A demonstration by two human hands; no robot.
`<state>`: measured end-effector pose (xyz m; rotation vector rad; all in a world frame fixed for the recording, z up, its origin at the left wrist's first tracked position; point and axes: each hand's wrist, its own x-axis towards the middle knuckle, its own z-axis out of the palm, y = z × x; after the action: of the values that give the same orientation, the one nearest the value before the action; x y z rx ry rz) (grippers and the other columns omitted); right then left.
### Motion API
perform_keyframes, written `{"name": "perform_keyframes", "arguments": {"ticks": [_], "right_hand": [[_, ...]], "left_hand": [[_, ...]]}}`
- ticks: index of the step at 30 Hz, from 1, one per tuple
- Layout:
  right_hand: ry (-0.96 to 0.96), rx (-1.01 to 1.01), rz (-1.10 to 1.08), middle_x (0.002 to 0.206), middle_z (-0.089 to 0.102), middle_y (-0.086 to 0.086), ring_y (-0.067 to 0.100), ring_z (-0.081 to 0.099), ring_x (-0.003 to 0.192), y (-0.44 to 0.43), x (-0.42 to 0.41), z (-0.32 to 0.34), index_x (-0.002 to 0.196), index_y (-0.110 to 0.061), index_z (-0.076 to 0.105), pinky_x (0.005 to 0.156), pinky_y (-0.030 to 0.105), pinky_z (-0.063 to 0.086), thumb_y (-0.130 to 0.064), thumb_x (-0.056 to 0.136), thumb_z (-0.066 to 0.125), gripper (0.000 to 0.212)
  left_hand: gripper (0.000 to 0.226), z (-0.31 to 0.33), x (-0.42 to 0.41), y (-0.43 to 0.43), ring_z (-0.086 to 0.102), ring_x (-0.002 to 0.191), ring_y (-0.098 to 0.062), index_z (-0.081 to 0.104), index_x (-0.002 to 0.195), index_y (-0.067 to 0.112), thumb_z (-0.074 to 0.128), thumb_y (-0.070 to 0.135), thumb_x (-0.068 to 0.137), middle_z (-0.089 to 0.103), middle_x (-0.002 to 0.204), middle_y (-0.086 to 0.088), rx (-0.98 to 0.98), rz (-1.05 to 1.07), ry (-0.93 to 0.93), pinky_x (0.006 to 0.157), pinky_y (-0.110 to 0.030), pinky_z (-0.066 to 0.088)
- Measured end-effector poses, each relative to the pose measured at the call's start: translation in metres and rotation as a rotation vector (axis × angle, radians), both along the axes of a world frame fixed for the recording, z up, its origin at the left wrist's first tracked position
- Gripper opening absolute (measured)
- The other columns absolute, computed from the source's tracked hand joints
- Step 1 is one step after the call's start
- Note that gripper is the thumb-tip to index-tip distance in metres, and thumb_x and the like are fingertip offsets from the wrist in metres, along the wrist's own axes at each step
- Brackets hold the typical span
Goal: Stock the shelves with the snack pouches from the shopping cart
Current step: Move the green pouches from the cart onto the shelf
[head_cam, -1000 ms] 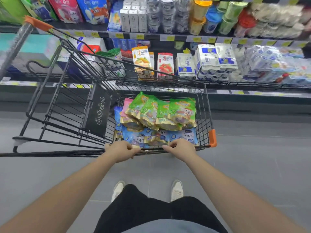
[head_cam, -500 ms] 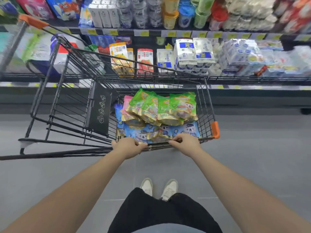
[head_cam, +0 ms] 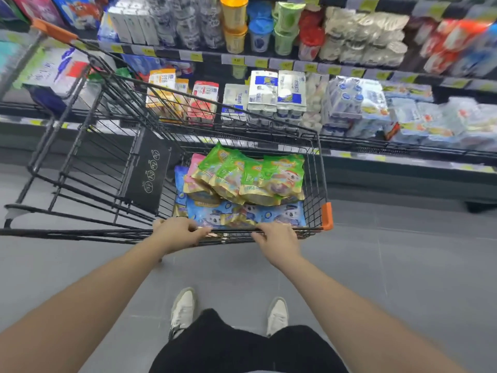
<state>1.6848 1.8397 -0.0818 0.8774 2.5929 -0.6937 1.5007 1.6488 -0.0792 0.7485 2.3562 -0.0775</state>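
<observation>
The left hand (head_cam: 178, 234) and the right hand (head_cam: 278, 239) each curl their fingers over the near top wire of the shopping cart (head_cam: 316, 189), holding nothing else. The snack pouches sit heaped in its basket: green ones (head_cam: 250, 176) lie loose on top of a pink one (head_cam: 195, 162) and a row of blue ones (head_cam: 215, 211). None of them is on the shelves (head_cam: 269, 61) yet. Because the grip is on the basket end and not the orange handle (head_cam: 53, 32), steering is likely poor, and a hard shove could drive the cart into the lower shelf's wire rail (head_cam: 376, 146). If both hands let go on this smooth floor, the cart may roll off. Pulling one glossy pouch from the heap could drag others askew. The shelf stretch directly ahead looks packed with milk packs (head_cam: 277, 92), so a pouch forced in there could topple them.
</observation>
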Motion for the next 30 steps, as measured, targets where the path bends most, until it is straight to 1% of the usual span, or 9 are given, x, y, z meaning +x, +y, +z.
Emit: {"name": "perform_keyframes", "arguments": {"ticks": [6, 12, 18, 20, 22, 24, 26, 28, 30], "right_hand": [[-0.067, -0.107, 0.005, 0.121, 0.069, 0.005, 0.031, 0.06, 0.118, 0.065, 0.047, -0.001, 0.129, -0.028, 0.065, 0.099, 0.041, 0.045, -0.047, 0.103, 0.047, 0.036], [-0.098, -0.119, -0.035, 0.13, 0.064, 0.005, 0.029, 0.057, 0.122, 0.11, 0.089, -0.005, 0.139, -0.03, 0.058, 0.104, 0.044, 0.044, -0.049, 0.101, 0.051, 0.043], [-0.062, -0.092, -0.102, 0.123, 0.067, 0.007, 0.03, 0.059, 0.119, 0.154, 0.13, -0.002, 0.13, -0.025, 0.066, 0.103, 0.042, 0.043, -0.043, 0.101, 0.054, 0.036], [-0.074, -0.066, -0.102, 0.124, 0.067, 0.005, 0.028, 0.058, 0.121, 0.169, 0.144, -0.001, 0.13, -0.028, 0.064, 0.112, 0.045, 0.036, -0.045, 0.101, 0.051, 0.036], [-0.092, -0.045, -0.106, 0.125, 0.067, 0.002, 0.025, 0.056, 0.125, 0.185, 0.16, -0.002, 0.13, -0.033, 0.064, 0.122, 0.05, 0.021, -0.047, 0.102, 0.049, 0.035], [-0.096, -0.036, -0.107, 0.122, 0.069, 0.0, 0.024, 0.056, 0.124, 0.205, 0.171, -0.004, 0.126, -0.034, 0.066, 0.124, 0.051, 0.012, -0.049, 0.102, 0.049, 0.034], [-0.089, -0.04, -0.1, 0.115, 0.073, 0.0, 0.026, 0.059, 0.119, 0.225, 0.181, -0.008, 0.12, -0.033, 0.07, 0.121, 0.049, 0.018, -0.051, 0.101, 0.05, 0.034], [-0.067, -0.055, -0.087, 0.109, 0.074, 0.001, 0.029, 0.061, 0.112, 0.246, 0.194, -0.012, 0.114, -0.032, 0.073, 0.111, 0.045, 0.037, -0.052, 0.1, 0.051, 0.033], [-0.043, -0.065, -0.07, 0.109, 0.072, 0.003, 0.031, 0.058, 0.111, 0.265, 0.21, -0.014, 0.114, -0.031, 0.073, 0.103, 0.043, 0.044, -0.051, 0.1, 0.052, 0.032]], "left_hand": [[0.065, 0.003, 0.054, 0.057, 0.057, 0.092, -0.013, 0.071, 0.084, 0.026, 0.032, 0.077, 0.092, 0.067, 0.083, 0.013, -0.02, 0.007, -0.009, 0.101, -0.045, 0.031], [0.064, 0.0, 0.097, 0.109, 0.056, 0.096, -0.017, 0.072, 0.086, 0.028, 0.032, 0.078, 0.091, 0.068, 0.09, 0.008, -0.025, -0.022, -0.015, 0.107, -0.047, 0.03], [0.064, -0.009, 0.136, 0.156, 0.06, 0.098, -0.018, 0.069, 0.075, 0.028, 0.031, 0.078, 0.089, 0.068, 0.085, 0.009, -0.002, -0.031, -0.031, 0.1, -0.046, 0.033], [0.064, -0.009, 0.15, 0.173, 0.06, 0.098, -0.018, 0.069, 0.074, 0.029, 0.032, 0.078, 0.089, 0.069, 0.086, 0.01, -0.011, -0.032, -0.035, 0.102, -0.048, 0.032], [0.063, -0.006, 0.165, 0.19, 0.06, 0.098, -0.017, 0.07, 0.073, 0.029, 0.032, 0.077, 0.09, 0.07, 0.087, 0.011, -0.024, -0.03, -0.046, 0.101, -0.046, 0.033], [0.063, -0.006, 0.178, 0.205, 0.06, 0.097, -0.016, 0.069, 0.07, 0.028, 0.032, 0.076, 0.09, 0.07, 0.085, 0.01, -0.02, -0.026, -0.046, 0.099, -0.045, 0.033], [0.062, -0.004, 0.191, 0.223, 0.059, 0.095, -0.014, 0.067, 0.069, 0.028, 0.033, 0.075, 0.091, 0.07, 0.084, 0.01, -0.014, -0.011, -0.056, 0.099, -0.045, 0.032], [0.061, -0.005, 0.205, 0.24, 0.059, 0.095, -0.013, 0.069, 0.072, 0.029, 0.034, 0.074, 0.091, 0.069, 0.087, 0.01, -0.023, 0.009, -0.066, 0.1, -0.045, 0.032], [0.061, -0.003, 0.219, 0.255, 0.058, 0.095, -0.012, 0.072, 0.078, 0.03, 0.033, 0.075, 0.091, 0.069, 0.088, 0.011, -0.026, 0.025, -0.057, 0.099, -0.045, 0.032]]}}
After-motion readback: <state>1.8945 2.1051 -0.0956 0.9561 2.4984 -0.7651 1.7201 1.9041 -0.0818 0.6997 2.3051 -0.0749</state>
